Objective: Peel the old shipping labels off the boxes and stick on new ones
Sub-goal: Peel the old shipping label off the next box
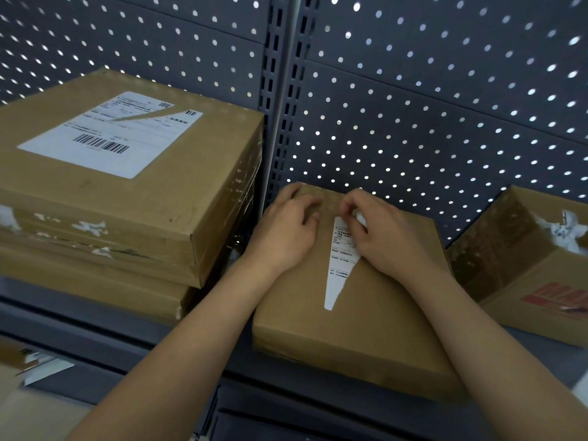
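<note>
Shelf (95, 316) front edge, mid: flat box (366, 329) w/ torn label strip (339, 265) stuck along its top. L hand (286, 230) presses box's far-left corner, fingers relaxed; R hand (381, 230) pinches strip's far end. Labelled box stack (111, 202) at shelf's left.

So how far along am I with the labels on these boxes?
Mostly done: the middle box has only a narrow strip of label. In hand: the right hand pinches its top end; the left hand rests on the box. Left: the big label on the left stack, white scraps on the right box, and no box shows a new one.
</note>
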`<state>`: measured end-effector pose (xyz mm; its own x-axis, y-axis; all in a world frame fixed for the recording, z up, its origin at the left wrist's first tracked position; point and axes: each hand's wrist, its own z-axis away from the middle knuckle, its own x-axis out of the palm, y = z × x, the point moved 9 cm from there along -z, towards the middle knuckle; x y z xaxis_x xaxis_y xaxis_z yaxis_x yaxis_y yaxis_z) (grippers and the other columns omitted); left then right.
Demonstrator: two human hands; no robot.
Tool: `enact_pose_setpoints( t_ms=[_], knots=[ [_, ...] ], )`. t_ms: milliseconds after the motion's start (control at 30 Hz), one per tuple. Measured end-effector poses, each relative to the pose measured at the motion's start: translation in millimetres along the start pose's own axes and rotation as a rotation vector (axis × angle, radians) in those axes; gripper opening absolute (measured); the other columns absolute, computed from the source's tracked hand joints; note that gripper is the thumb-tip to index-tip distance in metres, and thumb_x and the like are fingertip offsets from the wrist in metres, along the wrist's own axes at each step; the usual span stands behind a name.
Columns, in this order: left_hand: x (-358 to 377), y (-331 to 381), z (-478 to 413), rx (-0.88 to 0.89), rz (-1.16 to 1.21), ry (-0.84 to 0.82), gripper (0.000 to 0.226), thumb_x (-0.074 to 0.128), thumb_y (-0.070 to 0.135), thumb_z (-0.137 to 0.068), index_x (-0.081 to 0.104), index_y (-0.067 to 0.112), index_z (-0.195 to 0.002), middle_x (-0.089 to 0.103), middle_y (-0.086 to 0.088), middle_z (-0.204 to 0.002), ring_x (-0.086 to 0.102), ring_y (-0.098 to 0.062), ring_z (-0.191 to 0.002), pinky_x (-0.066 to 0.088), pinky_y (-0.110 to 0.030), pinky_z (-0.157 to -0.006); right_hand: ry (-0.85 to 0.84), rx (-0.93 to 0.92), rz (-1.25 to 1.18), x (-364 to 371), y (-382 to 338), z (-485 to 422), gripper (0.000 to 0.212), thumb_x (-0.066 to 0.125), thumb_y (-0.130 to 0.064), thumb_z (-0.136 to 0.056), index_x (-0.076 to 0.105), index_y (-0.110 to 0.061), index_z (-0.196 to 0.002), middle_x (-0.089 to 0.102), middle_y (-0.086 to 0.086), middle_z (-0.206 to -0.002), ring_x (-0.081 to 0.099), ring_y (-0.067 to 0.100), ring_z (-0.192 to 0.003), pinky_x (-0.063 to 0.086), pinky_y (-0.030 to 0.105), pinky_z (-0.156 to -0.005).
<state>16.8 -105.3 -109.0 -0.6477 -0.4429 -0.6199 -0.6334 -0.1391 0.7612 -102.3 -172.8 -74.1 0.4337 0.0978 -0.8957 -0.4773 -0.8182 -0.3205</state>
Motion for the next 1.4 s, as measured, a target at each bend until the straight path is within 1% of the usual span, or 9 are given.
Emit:
enact_pose_setpoints(
  t_ms=[133, 233, 333, 433, 467, 700, 867, 1133, 1400],
  knots=[
    [-0.6, 0.4, 0.0, 0.004, 0.000, 0.005, 0.038, 0.051, 0.023, -0.099, 0.056, 0.024, -0.137, 0.030, 0.006, -0.155, 0.034, -0.017, -0.139, 0.023, -0.020, -0.101, 0.021, 0.026, -0.013, 0.8, 2.9, -1.2, 0.011, 0.056, -0.016, -0.096, 0.059, -0.023, -0.103, 0.053, -0.020, -0.098, 0.048, -0.004, -0.086, 0.035, 0.007, -0.071],
    [0.0, 0.8, 0.0, 0.004, -0.007, -0.002, 0.038, 0.051, 0.024, -0.100, 0.055, 0.024, -0.138, 0.029, 0.006, -0.156, 0.033, -0.017, -0.140, 0.022, -0.020, -0.101, 0.021, 0.038, -0.021, -0.8, 2.8, -0.2, 0.010, 0.057, -0.015, -0.095, 0.059, -0.023, -0.102, 0.050, -0.027, -0.087, 0.048, -0.015, -0.084, 0.032, 0.001, -0.069],
    [0.2, 0.8, -0.1, 0.002, -0.008, -0.004, 0.038, 0.051, 0.024, -0.100, 0.054, 0.025, -0.138, 0.028, 0.006, -0.156, 0.032, -0.017, -0.141, 0.021, -0.020, -0.101, 0.017, 0.024, 0.001, -0.5, 0.6, -0.9, 0.009, 0.058, -0.016, -0.095, 0.059, -0.022, -0.101, 0.053, -0.024, -0.086, 0.052, -0.009, -0.083, 0.037, 0.007, -0.069],
    [0.3, 0.5, -0.1, -0.003, -0.003, -0.002, 0.038, 0.051, 0.024, -0.100, 0.054, 0.025, -0.138, 0.029, 0.005, -0.156, 0.032, -0.017, -0.141, 0.022, -0.021, -0.100, 0.002, -0.010, 0.078, 3.2, -1.4, -3.5, 0.011, 0.058, -0.019, -0.096, 0.066, -0.018, -0.104, 0.058, -0.009, -0.100, 0.058, 0.012, -0.085, 0.050, 0.034, -0.075],
    [0.0, 0.4, -0.1, -0.004, -0.003, 0.000, 0.038, 0.051, 0.024, -0.100, 0.055, 0.024, -0.138, 0.029, 0.005, -0.156, 0.032, -0.017, -0.141, 0.022, -0.021, -0.100, -0.009, -0.008, 0.096, 4.3, -1.0, -4.4, 0.013, 0.057, -0.020, -0.097, 0.067, -0.017, -0.105, 0.058, -0.006, -0.101, 0.058, 0.016, -0.085, 0.049, 0.037, -0.075],
    [0.5, -0.5, 0.5, -0.012, 0.001, -0.006, 0.038, 0.050, 0.023, -0.100, 0.054, 0.024, -0.138, 0.029, 0.005, -0.156, 0.032, -0.016, -0.140, 0.021, -0.019, -0.100, -0.068, -0.001, 0.137, 9.8, -1.1, -10.9, 0.018, 0.053, -0.024, -0.100, 0.067, -0.016, -0.108, 0.054, -0.002, -0.104, 0.049, 0.012, -0.088, 0.033, 0.025, -0.072],
    [1.6, -0.5, 0.9, -0.005, 0.008, -0.006, 0.037, 0.051, 0.022, -0.100, 0.055, 0.025, -0.136, 0.030, 0.006, -0.155, 0.033, -0.016, -0.140, 0.021, -0.019, -0.101, -0.093, -0.003, 0.166, 11.6, -0.9, -9.9, 0.015, 0.053, -0.024, -0.099, 0.065, -0.016, -0.101, 0.052, -0.001, -0.098, 0.055, 0.022, -0.085, 0.048, 0.041, -0.075],
    [1.5, -0.8, 0.0, -0.005, 0.001, -0.006, 0.037, 0.050, 0.023, -0.100, 0.055, 0.025, -0.137, 0.030, 0.007, -0.155, 0.033, -0.016, -0.140, 0.023, -0.021, -0.101, -0.021, 0.002, 0.126, 7.0, -0.5, -4.9, 0.016, 0.050, -0.023, -0.100, 0.062, -0.020, -0.111, 0.049, -0.010, -0.098, 0.053, 0.014, -0.086, 0.034, 0.026, -0.070],
    [1.0, -1.3, -0.3, -0.009, -0.003, -0.003, 0.038, 0.050, 0.023, -0.100, 0.055, 0.025, -0.137, 0.030, 0.006, -0.156, 0.032, -0.016, -0.140, 0.022, -0.021, -0.101, -0.065, -0.054, 0.238, 12.9, -7.4, -7.6, 0.020, 0.044, -0.027, -0.102, 0.061, -0.017, -0.108, 0.051, 0.000, -0.099, 0.057, 0.026, -0.079, 0.049, 0.041, -0.068]
  ],
)
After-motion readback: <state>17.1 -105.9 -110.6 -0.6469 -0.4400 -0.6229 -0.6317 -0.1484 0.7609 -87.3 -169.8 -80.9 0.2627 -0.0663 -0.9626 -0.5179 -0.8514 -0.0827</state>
